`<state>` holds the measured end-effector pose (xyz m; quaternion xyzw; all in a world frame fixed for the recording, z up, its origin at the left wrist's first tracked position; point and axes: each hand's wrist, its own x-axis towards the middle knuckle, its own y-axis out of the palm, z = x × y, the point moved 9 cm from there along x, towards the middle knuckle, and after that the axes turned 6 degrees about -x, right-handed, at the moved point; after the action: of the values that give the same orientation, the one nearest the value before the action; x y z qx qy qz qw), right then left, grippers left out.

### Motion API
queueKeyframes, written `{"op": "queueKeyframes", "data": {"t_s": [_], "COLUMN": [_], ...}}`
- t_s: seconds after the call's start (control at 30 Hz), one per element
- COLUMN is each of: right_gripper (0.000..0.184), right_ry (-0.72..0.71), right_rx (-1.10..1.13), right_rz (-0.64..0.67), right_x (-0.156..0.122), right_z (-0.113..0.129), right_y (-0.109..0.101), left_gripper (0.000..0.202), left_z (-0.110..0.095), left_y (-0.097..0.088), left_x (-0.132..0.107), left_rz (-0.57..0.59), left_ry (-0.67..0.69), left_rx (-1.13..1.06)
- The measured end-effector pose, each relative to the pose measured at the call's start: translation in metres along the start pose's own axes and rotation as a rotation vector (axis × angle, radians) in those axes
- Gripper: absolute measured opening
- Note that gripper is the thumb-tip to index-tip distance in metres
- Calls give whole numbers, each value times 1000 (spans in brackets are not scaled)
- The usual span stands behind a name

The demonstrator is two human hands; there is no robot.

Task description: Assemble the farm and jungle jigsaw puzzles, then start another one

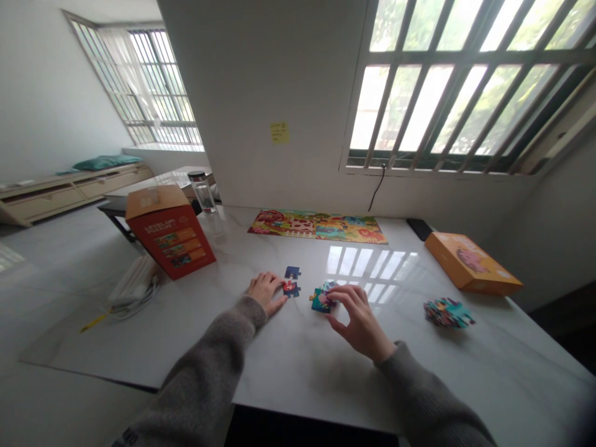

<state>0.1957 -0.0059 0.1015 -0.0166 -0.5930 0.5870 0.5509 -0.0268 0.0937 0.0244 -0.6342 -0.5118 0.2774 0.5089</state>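
Note:
My left hand (266, 291) rests on the white table (298, 360), its fingertips pressed on a red and blue puzzle piece (291, 288). A loose blue puzzle piece (292, 272) lies just beyond it. My right hand (357, 321) pinches a small cluster of joined teal puzzle pieces (321, 299) lying on the table a little to the right. Both arms wear grey sleeves.
A finished colourful puzzle (317, 226) lies at the back by the wall. An orange puzzle box (169, 231) stands at the left, a flat orange box (471, 262) at the right, a heap of loose pieces (447, 312) near it. A glass jar (203, 192), a dark phone (419, 228).

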Motion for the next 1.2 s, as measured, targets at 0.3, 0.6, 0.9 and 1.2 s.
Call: {"op": "queueKeyframes", "data": {"t_s": [0.3,0.6,0.9,1.2], "right_gripper": [28,22,21,25], "right_ry": [-120,132,168,217], "right_rx": [14,-41,25,71], "right_rz": [341,-50,2,-123], "right_x": [-38,-7,-4,-5], "right_z": [42,-43,-63,-59], "right_y": [41,1,21,-22], "left_gripper": [38,39,37,37], "left_z": [0,1,0,0], "left_y": [-3,0,0,-1], "left_x": [-2,-1,0,0], "left_rz": [1,1,13,13], "left_ry": [6,6,2,3], "left_rx": [-4,16,21,18]}}
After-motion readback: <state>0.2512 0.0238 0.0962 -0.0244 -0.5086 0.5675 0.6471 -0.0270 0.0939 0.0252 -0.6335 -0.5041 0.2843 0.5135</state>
